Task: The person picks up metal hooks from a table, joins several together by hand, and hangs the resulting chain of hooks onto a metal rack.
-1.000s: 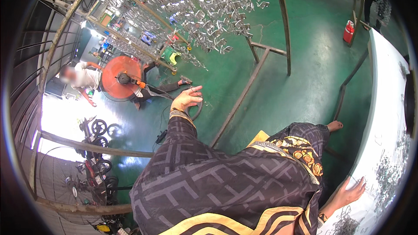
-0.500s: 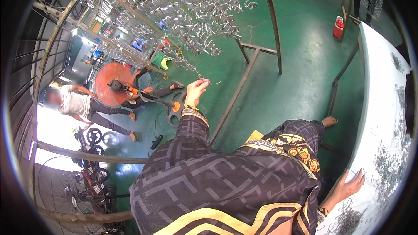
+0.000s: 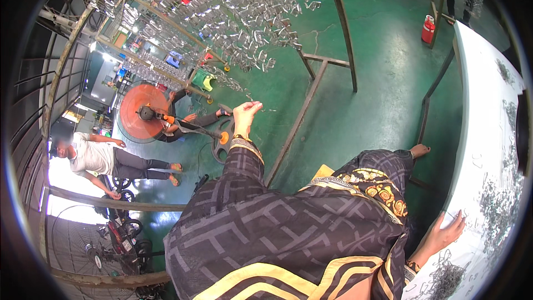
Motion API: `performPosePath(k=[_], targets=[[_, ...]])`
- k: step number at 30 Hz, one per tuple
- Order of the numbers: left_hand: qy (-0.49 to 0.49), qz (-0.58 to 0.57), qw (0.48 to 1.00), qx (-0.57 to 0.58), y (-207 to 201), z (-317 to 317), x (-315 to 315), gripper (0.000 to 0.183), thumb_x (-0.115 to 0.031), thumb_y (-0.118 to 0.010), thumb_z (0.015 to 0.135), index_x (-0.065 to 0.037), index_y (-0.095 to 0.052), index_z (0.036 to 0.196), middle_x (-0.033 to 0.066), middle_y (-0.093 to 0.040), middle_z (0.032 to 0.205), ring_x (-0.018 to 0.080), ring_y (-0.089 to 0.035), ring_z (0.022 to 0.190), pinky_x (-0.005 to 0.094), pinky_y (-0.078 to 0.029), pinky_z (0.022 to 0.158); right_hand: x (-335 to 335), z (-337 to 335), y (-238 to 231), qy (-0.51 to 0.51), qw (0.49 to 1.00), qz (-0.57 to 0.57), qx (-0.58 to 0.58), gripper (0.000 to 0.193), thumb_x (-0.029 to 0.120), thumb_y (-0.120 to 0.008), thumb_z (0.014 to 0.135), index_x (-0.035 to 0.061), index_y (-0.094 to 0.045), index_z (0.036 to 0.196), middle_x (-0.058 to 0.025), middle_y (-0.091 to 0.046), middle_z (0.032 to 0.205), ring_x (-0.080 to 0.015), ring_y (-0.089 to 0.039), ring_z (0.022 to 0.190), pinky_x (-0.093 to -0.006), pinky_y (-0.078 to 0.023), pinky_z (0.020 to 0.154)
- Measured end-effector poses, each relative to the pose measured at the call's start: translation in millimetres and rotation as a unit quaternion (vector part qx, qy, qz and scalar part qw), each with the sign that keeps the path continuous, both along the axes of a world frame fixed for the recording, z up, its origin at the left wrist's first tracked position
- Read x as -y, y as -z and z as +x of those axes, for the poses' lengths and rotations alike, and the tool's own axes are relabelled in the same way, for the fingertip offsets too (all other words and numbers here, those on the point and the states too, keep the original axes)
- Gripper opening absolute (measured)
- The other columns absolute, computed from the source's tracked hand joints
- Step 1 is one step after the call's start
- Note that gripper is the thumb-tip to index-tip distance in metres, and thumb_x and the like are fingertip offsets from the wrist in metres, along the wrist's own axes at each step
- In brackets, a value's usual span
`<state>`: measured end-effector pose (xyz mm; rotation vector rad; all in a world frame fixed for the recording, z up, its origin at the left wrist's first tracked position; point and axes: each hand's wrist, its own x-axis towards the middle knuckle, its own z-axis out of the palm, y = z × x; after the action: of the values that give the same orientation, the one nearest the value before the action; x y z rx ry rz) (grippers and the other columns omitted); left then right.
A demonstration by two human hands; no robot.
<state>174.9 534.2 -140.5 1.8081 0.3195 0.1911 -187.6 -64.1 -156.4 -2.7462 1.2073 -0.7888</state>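
The left hand (image 3: 245,116) reaches out over the green floor (image 3: 383,111), thumb and fingertips pinched together at the lower end of a strand of metal pieces (image 3: 232,83). A thin metal piece (image 3: 270,110) shows just beyond the fingertips; I cannot tell whether they grip it or the strand. Above, rows of bright metal pieces (image 3: 255,11) hang thickly, so the upper side is crowded.

To the right of this hand, a slanting floor bar (image 3: 297,125) runs up to an upright post (image 3: 344,28). Past it, a broad stretch of floor lies open as far as the curved edge of the white table (image 3: 480,105) and the table leg (image 3: 425,116), with a bare foot (image 3: 420,151) near that leg. A red canister (image 3: 427,29) stands at the far end of this stretch.

The right hand (image 3: 442,236) lies on the table close to its left edge, fingers loosely spread, gripping nothing that shows. A tangled heap of dark metal pieces (image 3: 448,278) sits below it, and a wider scatter (image 3: 502,194) covers the table to its right.

On the left, a fan (image 3: 143,112) and its base (image 3: 224,140) narrow the room beside the left forearm.
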Motion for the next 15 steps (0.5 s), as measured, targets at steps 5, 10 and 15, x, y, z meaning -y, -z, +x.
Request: performPosePath(k=[5, 10, 15], targets=[[0.006, 0.032, 0.999, -0.027, -4, -4, 5, 0.029, -0.014, -0.08, 0.079, -0.002, -0.069, 0.103, 0.005, -0.073, 0.097, 0.0105, -0.067, 0.084, 0.0188, -0.042, 0.061, 4, -2, 6, 0.002, 1.0, -0.007, -0.001, 0.053, 0.031, -0.064, 0.091, 0.0082, -0.05, 0.136, -0.0234, -0.042, 0.142, -0.0388, -0.041, 0.131, -0.0484, -0.032, 0.108], [0.032, -0.013, 0.999, -0.041, -5, -7, 2, 0.03, -0.009, -0.08, 0.078, -0.003, -0.068, 0.104, 0.0064, -0.073, 0.1, 0.009, -0.066, 0.08, 0.0176, -0.041, 0.059, 3, -1, 4, 0.004, 1.0, -0.002, 0.0, 0.053, 0.031, -0.064, 0.091, 0.0082, -0.049, 0.136, -0.0236, -0.043, 0.142, -0.0388, -0.041, 0.131, -0.0484, -0.032, 0.108], [0.026, -0.035, 0.999, -0.007, 1, -7, 3, 0.022, -0.004, -0.079, 0.078, 0.001, -0.07, 0.097, 0.0074, -0.074, 0.092, 0.0076, -0.065, 0.075, 0.0187, -0.042, 0.057, 1, 0, 1, 0.008, 1.0, 0.008, 0.001, 0.053, 0.03, -0.064, 0.091, 0.0074, -0.049, 0.136, -0.0241, -0.043, 0.142, -0.0395, -0.04, 0.131, -0.0487, -0.032, 0.108]])
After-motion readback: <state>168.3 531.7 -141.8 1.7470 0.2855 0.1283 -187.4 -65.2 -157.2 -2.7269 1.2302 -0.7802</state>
